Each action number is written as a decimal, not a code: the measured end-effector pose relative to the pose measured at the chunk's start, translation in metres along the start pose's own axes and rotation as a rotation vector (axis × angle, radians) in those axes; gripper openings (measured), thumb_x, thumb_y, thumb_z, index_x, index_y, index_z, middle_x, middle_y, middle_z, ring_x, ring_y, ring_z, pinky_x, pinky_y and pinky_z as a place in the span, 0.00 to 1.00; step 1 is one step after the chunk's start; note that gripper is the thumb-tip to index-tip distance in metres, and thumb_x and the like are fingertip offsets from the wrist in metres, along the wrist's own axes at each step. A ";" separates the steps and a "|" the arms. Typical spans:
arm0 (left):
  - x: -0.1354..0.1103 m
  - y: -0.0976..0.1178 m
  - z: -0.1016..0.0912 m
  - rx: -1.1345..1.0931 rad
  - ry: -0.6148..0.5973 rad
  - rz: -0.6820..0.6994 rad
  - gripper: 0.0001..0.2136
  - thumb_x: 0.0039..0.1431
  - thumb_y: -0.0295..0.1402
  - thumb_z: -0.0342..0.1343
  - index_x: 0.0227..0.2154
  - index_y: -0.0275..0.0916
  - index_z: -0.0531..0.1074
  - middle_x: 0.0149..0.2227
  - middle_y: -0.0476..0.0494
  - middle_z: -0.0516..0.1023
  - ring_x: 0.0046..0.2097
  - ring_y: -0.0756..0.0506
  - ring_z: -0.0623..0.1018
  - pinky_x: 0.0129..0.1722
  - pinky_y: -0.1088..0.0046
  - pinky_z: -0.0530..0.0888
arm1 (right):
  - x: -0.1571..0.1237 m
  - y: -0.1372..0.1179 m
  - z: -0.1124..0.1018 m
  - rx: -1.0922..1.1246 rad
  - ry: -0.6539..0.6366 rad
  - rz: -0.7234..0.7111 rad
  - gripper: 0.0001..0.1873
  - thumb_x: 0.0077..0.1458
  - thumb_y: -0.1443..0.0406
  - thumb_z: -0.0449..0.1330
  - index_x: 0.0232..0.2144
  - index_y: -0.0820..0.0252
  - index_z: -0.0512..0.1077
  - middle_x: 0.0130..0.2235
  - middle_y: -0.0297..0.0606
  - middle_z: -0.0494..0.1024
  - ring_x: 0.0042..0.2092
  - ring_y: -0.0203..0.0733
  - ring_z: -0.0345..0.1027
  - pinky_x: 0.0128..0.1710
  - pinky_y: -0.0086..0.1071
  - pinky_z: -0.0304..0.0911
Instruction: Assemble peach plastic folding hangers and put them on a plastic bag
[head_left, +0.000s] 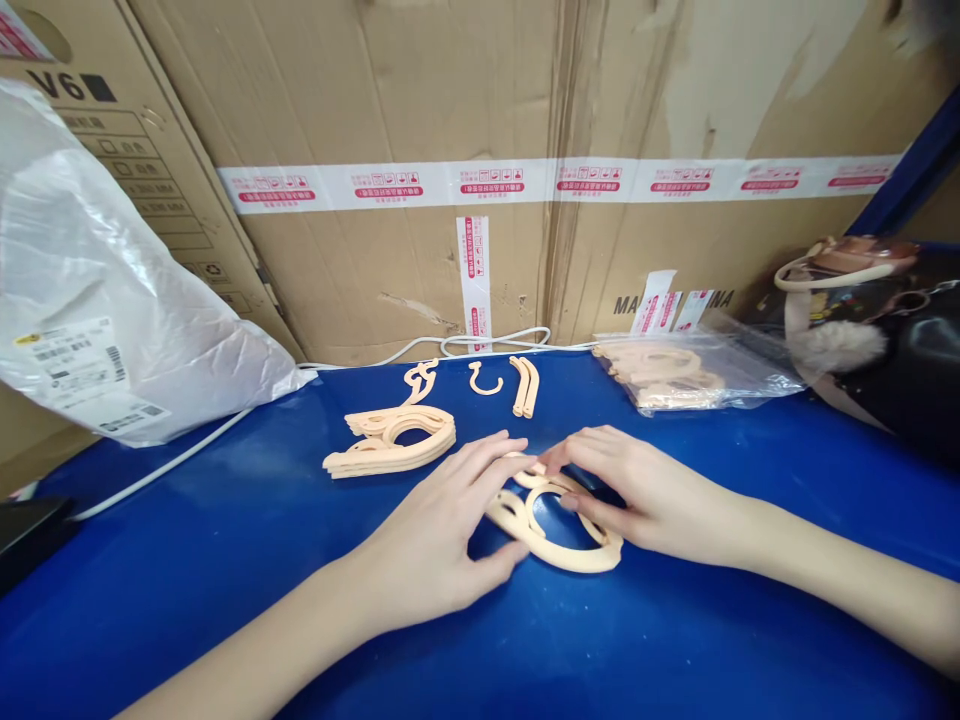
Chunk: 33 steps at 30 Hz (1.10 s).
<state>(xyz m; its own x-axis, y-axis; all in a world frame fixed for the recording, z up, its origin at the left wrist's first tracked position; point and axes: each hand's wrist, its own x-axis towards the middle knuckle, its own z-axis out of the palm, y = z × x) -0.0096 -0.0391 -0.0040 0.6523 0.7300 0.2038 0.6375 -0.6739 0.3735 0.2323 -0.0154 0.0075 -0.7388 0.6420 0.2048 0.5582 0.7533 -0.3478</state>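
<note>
A peach-coloured plastic folding hanger (574, 557) lies on the blue tabletop between my two hands. My left hand (442, 525) grips its left side, thumb at the near edge and fingers over the far edge. From the right, my right hand (637, 490) pinches the far right part of the hanger, its thumb reaching into the round opening. My fingers cover some of the hanger's far side. Left of it is a stack of similar folded hangers (397, 458). Beyond are a loose hook (486, 380), hook-shaped pieces (421, 380) and a pair of slim curved strips (525, 388).
A clear bag (697, 370) with more peach parts lies at the back right, beside a dark handbag (885, 350). A white plastic parcel (135, 280) stands at left. Taped cardboard boxes (375, 270) wall off the back, and a white cable (165, 465) crosses the table.
</note>
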 end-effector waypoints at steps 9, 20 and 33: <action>0.005 0.003 -0.007 -0.029 -0.011 -0.003 0.25 0.55 0.41 0.62 0.54 0.43 0.63 0.54 0.43 0.69 0.53 0.40 0.71 0.53 0.59 0.70 | 0.000 0.013 -0.005 0.189 0.053 0.338 0.14 0.61 0.54 0.55 0.35 0.58 0.71 0.32 0.34 0.74 0.33 0.39 0.65 0.32 0.32 0.57; 0.006 -0.004 -0.011 0.120 0.143 0.078 0.28 0.57 0.49 0.59 0.54 0.39 0.61 0.55 0.39 0.67 0.53 0.39 0.70 0.52 0.59 0.70 | 0.006 0.023 -0.005 0.986 -0.090 0.472 0.18 0.55 0.53 0.62 0.25 0.62 0.68 0.23 0.27 0.64 0.25 0.30 0.47 0.24 0.29 0.40; 0.007 0.001 -0.015 0.277 0.159 0.147 0.27 0.61 0.48 0.55 0.56 0.36 0.58 0.56 0.35 0.68 0.54 0.37 0.70 0.53 0.57 0.70 | 0.008 0.014 -0.006 0.986 -0.056 0.455 0.21 0.54 0.49 0.62 0.25 0.63 0.69 0.22 0.27 0.64 0.24 0.29 0.50 0.24 0.28 0.43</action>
<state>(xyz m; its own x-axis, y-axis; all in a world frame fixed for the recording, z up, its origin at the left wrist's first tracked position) -0.0103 -0.0330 0.0110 0.6871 0.6172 0.3833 0.6431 -0.7622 0.0744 0.2365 0.0015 0.0096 -0.5693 0.8059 -0.1626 0.2536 -0.0159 -0.9672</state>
